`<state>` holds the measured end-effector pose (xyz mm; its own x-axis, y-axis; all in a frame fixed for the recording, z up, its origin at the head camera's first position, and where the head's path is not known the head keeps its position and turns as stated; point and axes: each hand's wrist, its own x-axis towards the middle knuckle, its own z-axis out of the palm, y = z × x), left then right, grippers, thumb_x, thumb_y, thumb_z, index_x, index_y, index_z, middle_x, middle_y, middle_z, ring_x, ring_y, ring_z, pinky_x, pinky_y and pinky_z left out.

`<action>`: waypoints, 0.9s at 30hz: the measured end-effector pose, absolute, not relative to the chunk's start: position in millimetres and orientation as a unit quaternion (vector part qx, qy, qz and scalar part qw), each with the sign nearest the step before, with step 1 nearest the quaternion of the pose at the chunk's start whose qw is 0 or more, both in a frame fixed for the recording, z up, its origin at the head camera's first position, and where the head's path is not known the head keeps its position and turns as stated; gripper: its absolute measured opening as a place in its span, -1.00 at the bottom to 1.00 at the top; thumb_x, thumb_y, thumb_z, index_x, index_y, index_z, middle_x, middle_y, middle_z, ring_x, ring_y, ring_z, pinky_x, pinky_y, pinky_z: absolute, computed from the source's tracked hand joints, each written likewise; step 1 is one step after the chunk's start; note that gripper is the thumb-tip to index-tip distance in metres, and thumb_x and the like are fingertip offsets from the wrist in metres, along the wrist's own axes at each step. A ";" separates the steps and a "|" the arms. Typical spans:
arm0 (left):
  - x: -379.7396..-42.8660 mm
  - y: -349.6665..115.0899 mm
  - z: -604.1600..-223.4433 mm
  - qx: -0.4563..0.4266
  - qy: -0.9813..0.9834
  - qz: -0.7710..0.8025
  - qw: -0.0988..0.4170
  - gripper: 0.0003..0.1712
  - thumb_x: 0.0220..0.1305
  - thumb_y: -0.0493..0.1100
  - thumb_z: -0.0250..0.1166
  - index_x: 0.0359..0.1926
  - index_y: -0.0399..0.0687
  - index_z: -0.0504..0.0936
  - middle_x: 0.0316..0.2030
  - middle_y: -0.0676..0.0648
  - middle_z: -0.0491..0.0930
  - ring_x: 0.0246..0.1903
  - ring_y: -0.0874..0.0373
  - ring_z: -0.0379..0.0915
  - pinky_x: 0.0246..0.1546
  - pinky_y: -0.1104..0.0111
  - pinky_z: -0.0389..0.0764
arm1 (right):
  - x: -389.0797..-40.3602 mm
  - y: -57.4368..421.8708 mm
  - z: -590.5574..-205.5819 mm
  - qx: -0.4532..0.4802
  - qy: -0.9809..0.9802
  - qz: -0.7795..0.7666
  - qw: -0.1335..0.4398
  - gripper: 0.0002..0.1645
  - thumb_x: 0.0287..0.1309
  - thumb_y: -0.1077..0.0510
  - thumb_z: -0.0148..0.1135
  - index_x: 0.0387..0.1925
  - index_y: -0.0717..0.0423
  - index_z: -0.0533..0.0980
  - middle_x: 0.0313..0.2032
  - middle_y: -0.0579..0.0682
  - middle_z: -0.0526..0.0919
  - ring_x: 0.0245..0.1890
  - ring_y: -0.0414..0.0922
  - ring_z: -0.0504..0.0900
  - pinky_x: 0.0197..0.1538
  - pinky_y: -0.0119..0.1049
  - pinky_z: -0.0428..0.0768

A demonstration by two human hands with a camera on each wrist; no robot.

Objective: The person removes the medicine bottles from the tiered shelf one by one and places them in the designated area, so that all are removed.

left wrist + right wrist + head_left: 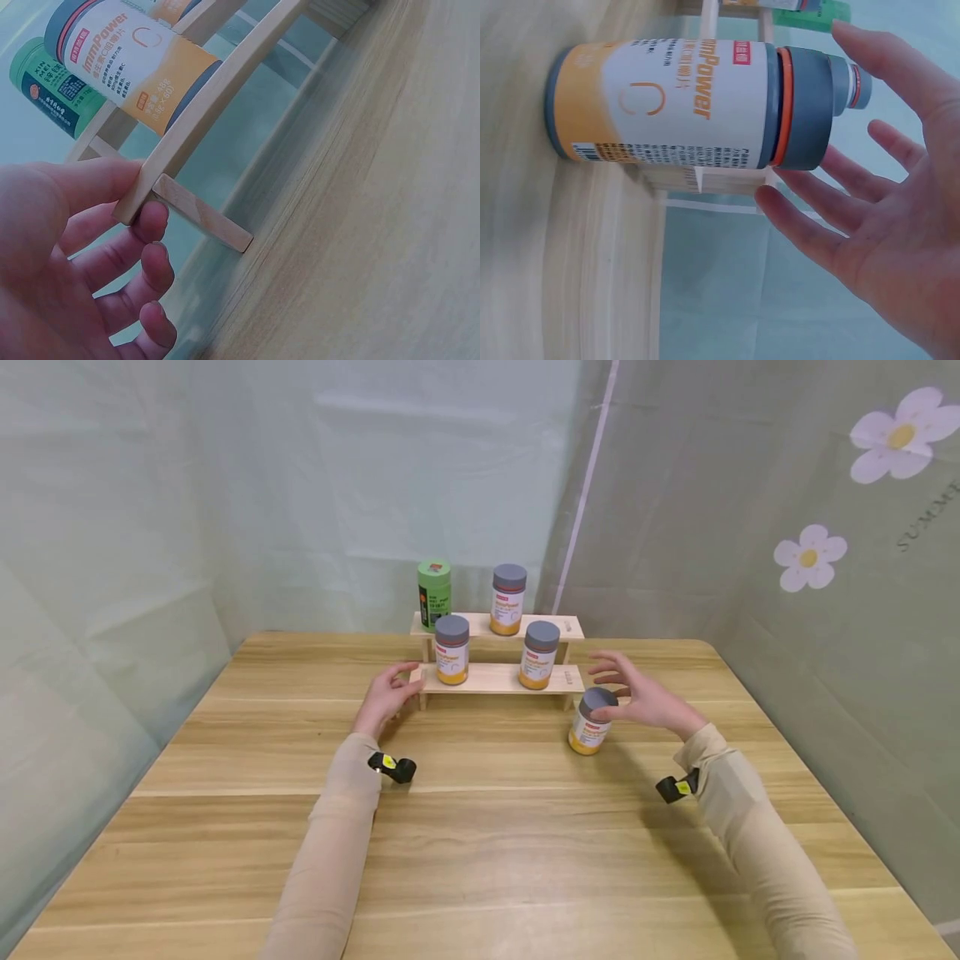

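Observation:
My left hand [388, 695] pinches the left end of the lower board of a two-step wooden shelf [487, 677]; in the left wrist view the thumb and fingers [154, 221] meet at the board's end. My right hand [645, 695] is spread beside a white-and-orange supplement bottle [590, 727] with a grey cap, upright on the table to the front right of the shelf. In the right wrist view its fingers [802, 225] reach around the cap [810, 109] without gripping; whether any fingertip touches it I cannot tell.
Two matching bottles [452, 652] stand on the lower board. On the upper board are a green bottle [435, 597] and another grey-capped bottle [508, 602]. The wooden table [480, 860] ends at a pale curtain [420, 468] behind. Dark wrist cameras [393, 767] are strapped over both sleeves.

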<state>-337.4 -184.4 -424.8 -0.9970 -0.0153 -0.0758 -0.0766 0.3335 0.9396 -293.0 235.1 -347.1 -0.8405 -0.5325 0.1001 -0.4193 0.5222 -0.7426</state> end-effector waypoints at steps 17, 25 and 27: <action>-340.1 -186.5 -426.5 -0.019 0.818 0.574 0.023 -0.41 0.31 -0.05 0.27 0.33 0.06 0.39 -0.51 0.11 0.49 -0.49 0.24 0.40 -0.61 0.46 0.28 | -307.8 210.8 -324.0 -0.278 0.862 -0.423 0.032 0.02 0.09 0.31 0.36 0.43 0.07 -0.04 0.33 0.33 0.24 0.35 0.31 0.25 0.28 0.27 0.31; -340.3 -186.0 -427.2 -0.022 0.820 0.572 0.030 -0.40 0.31 -0.04 0.27 0.34 0.07 0.38 -0.48 0.07 0.49 -0.49 0.22 0.39 -0.62 0.45 0.29 | -319.5 199.2 -313.8 -0.276 0.868 -0.412 0.021 -0.02 0.10 0.27 0.37 0.42 0.05 0.00 0.30 0.28 0.29 0.32 0.27 0.32 0.27 0.26 0.34; -340.5 -186.6 -426.6 -0.020 0.822 0.568 0.027 -0.40 0.31 -0.04 0.27 0.34 0.07 0.38 -0.48 0.06 0.49 -0.48 0.20 0.39 -0.60 0.45 0.30 | -323.0 195.6 -308.8 -0.275 0.870 -0.408 0.017 -0.03 0.10 0.28 0.37 0.42 0.03 0.02 0.28 0.26 0.31 0.30 0.26 0.34 0.25 0.25 0.36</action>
<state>-340.5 -186.6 -426.6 -0.9977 -0.0017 -0.0675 -0.0637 0.3541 0.9330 -323.0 195.6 -308.8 -0.8480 -0.4925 0.1957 -0.4654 0.5153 -0.7197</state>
